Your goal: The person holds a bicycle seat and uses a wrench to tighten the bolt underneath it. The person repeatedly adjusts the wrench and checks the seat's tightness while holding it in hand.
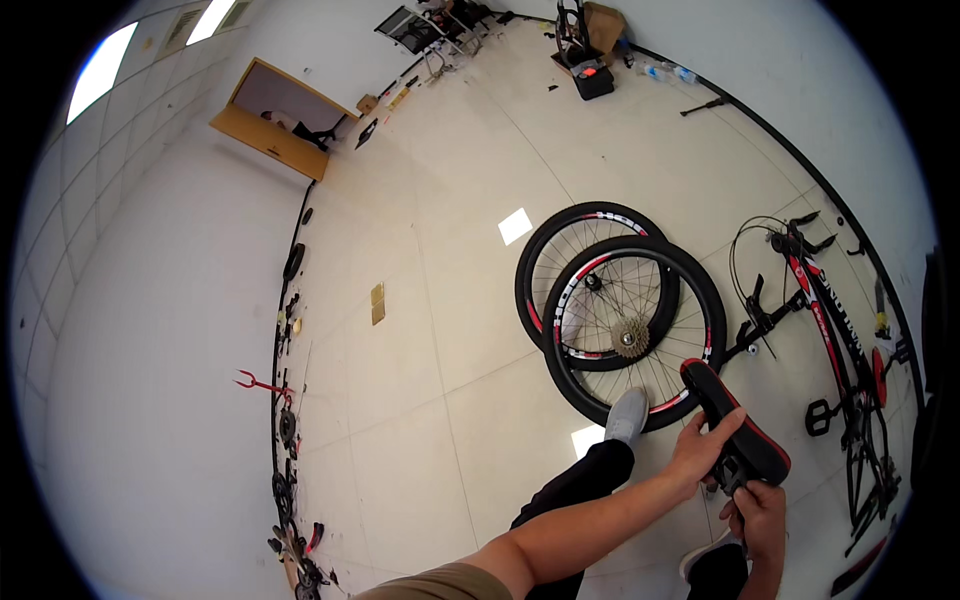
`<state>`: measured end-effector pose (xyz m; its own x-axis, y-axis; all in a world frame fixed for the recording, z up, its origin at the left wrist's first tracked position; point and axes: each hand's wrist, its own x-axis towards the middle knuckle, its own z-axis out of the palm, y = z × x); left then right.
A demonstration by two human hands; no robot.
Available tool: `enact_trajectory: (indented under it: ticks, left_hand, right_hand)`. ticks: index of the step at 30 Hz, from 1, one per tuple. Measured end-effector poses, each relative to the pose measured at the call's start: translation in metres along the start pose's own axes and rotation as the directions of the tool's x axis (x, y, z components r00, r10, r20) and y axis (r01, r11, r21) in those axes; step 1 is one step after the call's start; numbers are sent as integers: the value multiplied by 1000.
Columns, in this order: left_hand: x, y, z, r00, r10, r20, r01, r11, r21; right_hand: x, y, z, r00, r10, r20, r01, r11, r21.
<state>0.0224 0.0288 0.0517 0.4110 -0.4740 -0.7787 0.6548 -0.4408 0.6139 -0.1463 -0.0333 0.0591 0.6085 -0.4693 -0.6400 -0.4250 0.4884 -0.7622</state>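
Note:
A black bicycle saddle [759,448] with red edging is in front of me, its narrow nose angled up and to the left. My left hand [701,454] grips it from the side, thumb lying along the saddle. Under its wide end is a dark seat clamp [729,475]. My right hand [763,511] is closed at this clamp, on what looks like a dark seatpost, mostly hidden by the fingers. Just beyond the saddle nose, a bicycle wheel with a cassette [630,337] overlaps another wheel [529,262] on the floor.
To the right lies a black and red bicycle frame [821,319] with handlebar and pedal [819,417]. Bicycle parts, including a red fork [259,382], line the left wall. Far off are a black case [594,84], a chair [411,30] and a person [289,126] by the open door [270,146].

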Motion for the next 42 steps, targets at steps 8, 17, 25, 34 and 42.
enact_trajectory:
  ticks: [8,17,25,34,42]
  left_hand:
    - [36,-10,-4,997,11,72,-17,997,78]
    - [7,9,11,998,31,50,-35,996,79]
    - [1,14,5,998,48,37,-51,995,88]
    - [7,14,5,993,115,16,-115,993,29]
    - [10,5,2,980,199,25,-191,961,-199]
  right_hand:
    - [6,-7,-17,990,-138,-2,128,926,-355]
    - [-2,-8,-13,1000,18,6,-18,1000,-12]
    - [-1,-2,-13,1000,10,24,-9,999,-40]
    - [1,-6,-8,1000,14,-18,-15,998,-55]
    - [1,-3,11,994,85,-63,-60,946,318]
